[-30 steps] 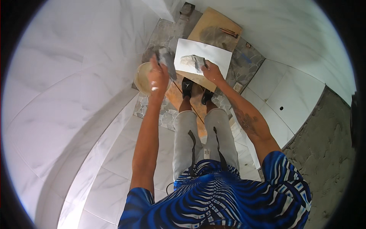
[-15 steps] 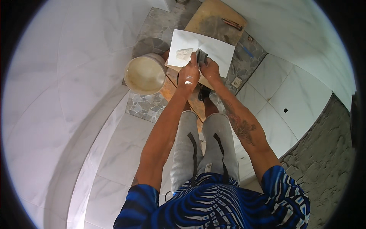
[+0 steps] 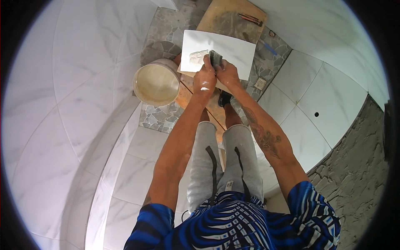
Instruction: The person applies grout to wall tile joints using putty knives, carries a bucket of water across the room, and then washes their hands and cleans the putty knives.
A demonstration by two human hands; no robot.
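Over the white board (image 3: pixel 236 52), left hand (image 3: pixel 205 78) sits close beside right hand (image 3: pixel 228 75).

Loads of room over the right half of the flat white rectangular panel (image 3: pixel 236 54), a hand could slide through there no problem. Left half's tighter: rough cream-coloured lump (image 3: pixel 197 57), with a dark grey flat blade (image 3: pixel 215 58) just beside it. There's a gap between the bare left hand (image 3: pixel 205 80) and the round cream plastic bucket (image 3: pixel 171 65), but the bucket's wall blocks any low move further left.
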